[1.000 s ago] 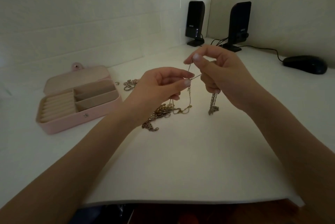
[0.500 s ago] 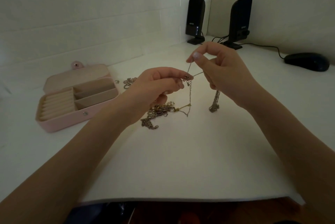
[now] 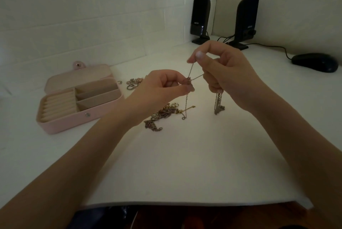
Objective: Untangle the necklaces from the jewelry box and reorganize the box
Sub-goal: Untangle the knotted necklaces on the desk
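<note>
Since the frame a second back: both hands rose a little, the hanging bundle under the right hand swung slightly, the pinch points stayed close together; the box and loose pile didn't shift.

Head view:
- Left hand (image 3: pixel 162 88) had thumb and forefinger pressed together on a small knot or clasp of the thin chain (image 3: pixel 191 73); other fingers curled in.
- Right hand (image 3: pixel 225 73) sat just right of and above the left, thumb and forefinger pinching the same chain at its top end; lower fingers curled round a second run of it.
- Chain was fine beaded metal, dull silver-gold. Two short taut runs formed a narrow V from the left pinch: one nearly vertical up to the right fingertips, one angled up-right into the right palm.
- A bunched silver length (image 3: pixel 218 104) hung straight down below the right hand, long axis vertical, its lower end at or near the table; contact unclear.
- A thin gold strand (image 3: pixel 186 106) dropped from the left pinch to the tangled pile (image 3: pixel 162 115) below and just right of the left wrist: mixed gold and rose links, pearl-like beads, a lettered pendant.
- Smaller cluster of rings (image 3: pixel 133 83) lay left of the left hand.
- Jewelry box (image 3: pixel 81 99) further left, pink with a smooth leather-like shell, lid flat open, snap tab, beige ring rolls and three compartments.
- White matte table (image 3: pixel 185 164).
</note>
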Demonstrator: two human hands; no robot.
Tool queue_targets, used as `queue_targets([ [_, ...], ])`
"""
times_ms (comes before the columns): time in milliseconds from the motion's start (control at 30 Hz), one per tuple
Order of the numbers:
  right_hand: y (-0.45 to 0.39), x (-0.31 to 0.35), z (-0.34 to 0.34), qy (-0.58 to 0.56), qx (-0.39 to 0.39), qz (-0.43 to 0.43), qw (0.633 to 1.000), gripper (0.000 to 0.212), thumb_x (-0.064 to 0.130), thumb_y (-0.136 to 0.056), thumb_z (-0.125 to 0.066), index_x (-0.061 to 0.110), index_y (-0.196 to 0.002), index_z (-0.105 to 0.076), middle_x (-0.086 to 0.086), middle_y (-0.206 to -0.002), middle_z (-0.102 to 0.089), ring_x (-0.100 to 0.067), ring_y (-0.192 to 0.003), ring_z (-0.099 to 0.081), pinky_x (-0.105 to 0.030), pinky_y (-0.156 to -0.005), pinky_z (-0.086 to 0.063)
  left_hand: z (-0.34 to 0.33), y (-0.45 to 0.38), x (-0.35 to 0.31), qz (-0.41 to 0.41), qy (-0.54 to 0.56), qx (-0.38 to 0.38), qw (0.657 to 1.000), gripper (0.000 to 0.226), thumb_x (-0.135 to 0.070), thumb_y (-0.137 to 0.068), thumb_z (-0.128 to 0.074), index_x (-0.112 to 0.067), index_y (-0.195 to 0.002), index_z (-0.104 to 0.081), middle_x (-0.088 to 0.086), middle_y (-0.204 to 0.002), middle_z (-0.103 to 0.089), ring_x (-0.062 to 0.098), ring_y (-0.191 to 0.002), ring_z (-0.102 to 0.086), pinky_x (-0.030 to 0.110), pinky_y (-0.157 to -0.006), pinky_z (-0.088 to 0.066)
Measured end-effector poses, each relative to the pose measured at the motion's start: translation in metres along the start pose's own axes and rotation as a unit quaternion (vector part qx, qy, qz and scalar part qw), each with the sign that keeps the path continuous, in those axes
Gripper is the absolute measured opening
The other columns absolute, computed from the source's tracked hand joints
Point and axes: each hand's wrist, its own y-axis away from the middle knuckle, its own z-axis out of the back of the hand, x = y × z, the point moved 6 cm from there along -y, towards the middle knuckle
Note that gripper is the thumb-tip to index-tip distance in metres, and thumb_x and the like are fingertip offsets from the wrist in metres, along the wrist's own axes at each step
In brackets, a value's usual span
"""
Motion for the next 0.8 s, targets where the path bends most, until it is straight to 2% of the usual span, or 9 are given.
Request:
queue_targets([
  [100, 0.001, 0.001, -0.008, -0.005, 0.032, 0.006, 0.999, 0.017, 0.023, -0.097, -0.052, 0.020, -0.084, -0.063, 0.003, -0.044, -0.029, -0.011, -0.040, -0.024, -0.022, -0.041, -0.029, 0.001, -0.002, 0.001, -0.036, -0.034, -0.016, 0.999, 0.010, -0.022, -0.083, -0.071, -0.016, -0.076, -0.067, -0.006, -0.048, -0.034, 0.008, -0.045, -0.028, 0.018, -0.048, -0.025],
  [200, -0.001, -0.002, -0.004, 0.063, 0.001, 0.009, 0.998, 0.015, 0.024, -0.096, -0.055, 0.022, -0.085, -0.065, 0.000, -0.044, -0.032, -0.017, -0.042, -0.027, -0.025, -0.043, -0.030, 0.001, -0.001, -0.001, -0.049, -0.019, -0.012, 0.999, 0.014, -0.029, -0.082, -0.071, -0.019, -0.071, -0.070, 0.016, -0.053, -0.035, 0.015, -0.050, -0.030, 0.024, -0.053, -0.027],
  [300, -0.005, -0.011, 0.006, 0.210, -0.044, 0.016, 0.977, 0.013, 0.028, -0.094, -0.057, 0.023, -0.085, -0.065, -0.005, -0.045, -0.041, -0.019, -0.045, -0.035, -0.033, -0.046, -0.036, 0.002, 0.000, -0.003, -0.053, 0.000, -0.009, 0.999, 0.014, -0.028, -0.084, -0.067, -0.022, -0.073, -0.072, -0.001, -0.048, -0.029, 0.007, -0.042, -0.022, 0.014, -0.046, -0.025],
  [400, -0.007, -0.020, 0.007, 0.273, -0.020, -0.002, 0.962, 0.012, 0.032, -0.092, -0.057, 0.028, -0.083, -0.064, -0.003, -0.052, -0.058, -0.012, -0.045, -0.052, -0.031, -0.051, -0.050, 0.003, -0.001, 0.000, -0.046, 0.000, -0.007, 0.999, 0.012, -0.026, -0.084, -0.068, -0.017, -0.078, -0.073, -0.008, -0.046, -0.026, 0.007, -0.042, -0.020, 0.017, -0.044, -0.021],
  [500, -0.007, -0.026, 0.002, 0.266, 0.021, -0.013, 0.964, 0.009, 0.028, -0.091, -0.060, 0.031, -0.083, -0.062, 0.008, -0.062, -0.065, -0.004, -0.057, -0.064, -0.016, -0.059, -0.054, 0.004, -0.002, 0.004, -0.034, 0.010, -0.014, 0.999, 0.014, -0.027, -0.079, -0.072, -0.014, -0.078, -0.071, -0.004, -0.046, -0.027, 0.008, -0.041, -0.019, 0.016, -0.041, -0.019],
  [567, -0.008, -0.024, 0.001, 0.286, 0.024, 0.008, 0.958, 0.010, 0.025, -0.089, -0.063, 0.033, -0.085, -0.061, 0.015, -0.075, -0.066, 0.001, -0.071, -0.064, -0.012, -0.066, -0.051, 0.005, -0.001, 0.004, -0.032, 0.018, -0.020, 0.999, 0.012, -0.025, -0.078, -0.073, -0.014, -0.076, -0.070, -0.002, -0.047, -0.028, 0.007, -0.040, -0.020, 0.015, -0.039, -0.020],
  [633, -0.009, -0.020, 0.002, 0.279, 0.019, 0.018, 0.960, 0.012, 0.022, -0.088, -0.064, 0.033, -0.084, -0.062, 0.018, -0.082, -0.065, 0.003, -0.079, -0.063, -0.012, -0.069, -0.050, 0.007, -0.001, 0.004, -0.027, 0.011, -0.030, 0.999, 0.011, -0.021, -0.079, -0.073, -0.011, -0.077, -0.070, -0.002, -0.047, -0.029, 0.006, -0.039, -0.020, 0.014, -0.039, -0.020],
  [733, -0.006, -0.013, 0.000, 0.187, 0.037, -0.008, 0.982, 0.006, 0.028, -0.084, -0.064, 0.024, -0.085, -0.069, 0.010, -0.079, -0.071, -0.005, -0.075, -0.067, -0.017, -0.070, -0.053, 0.009, -0.002, 0.006, -0.026, -0.003, -0.044, 0.999, 0.009, -0.020, -0.081, -0.073, -0.016, -0.074, -0.068, -0.006, -0.045, -0.030, 0.005, -0.039, -0.021, 0.013, -0.041, -0.021],
  [800, -0.004, -0.012, -0.005, 0.184, 0.047, -0.009, 0.982, 0.020, 0.038, -0.078, -0.066, 0.020, -0.085, -0.070, 0.010, -0.075, -0.071, -0.009, -0.071, -0.068, -0.020, -0.069, -0.054, 0.010, -0.002, 0.006, -0.036, -0.017, -0.046, 0.998, 0.012, -0.022, -0.081, -0.073, -0.020, -0.071, -0.067, -0.009, -0.043, -0.030, 0.005, -0.040, -0.021, 0.013, -0.043, -0.021],
])
